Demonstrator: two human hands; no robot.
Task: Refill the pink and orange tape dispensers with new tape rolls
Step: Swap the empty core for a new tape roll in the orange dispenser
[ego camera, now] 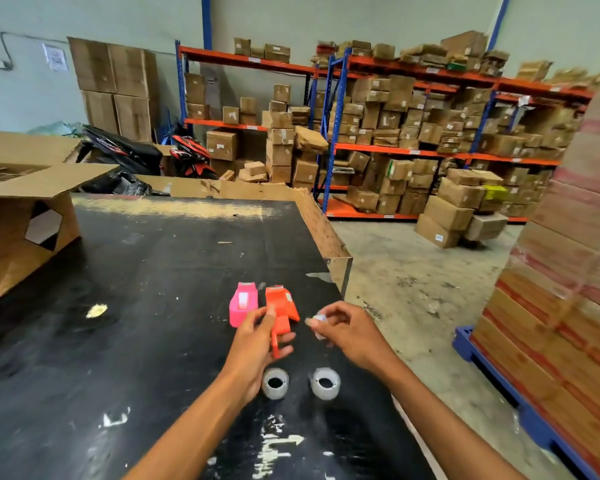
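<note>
L hand [257, 336] fingers grip orange dispenser [280, 308]; R hand [347, 329] beside.

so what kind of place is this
Most likely a warehouse or stockroom: orange-and-blue racking packed with cardboard boxes, a wrapped pallet stack, and a black packing table.

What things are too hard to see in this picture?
- Head view: the small whitish thing in the right hand is blurred and half covered by fingers.
- The orange dispenser: its lower part is hidden by the left hand.
- The pink dispenser: its inside is too small to tell.
- The left tape roll: its edge sits behind the left wrist.
</note>
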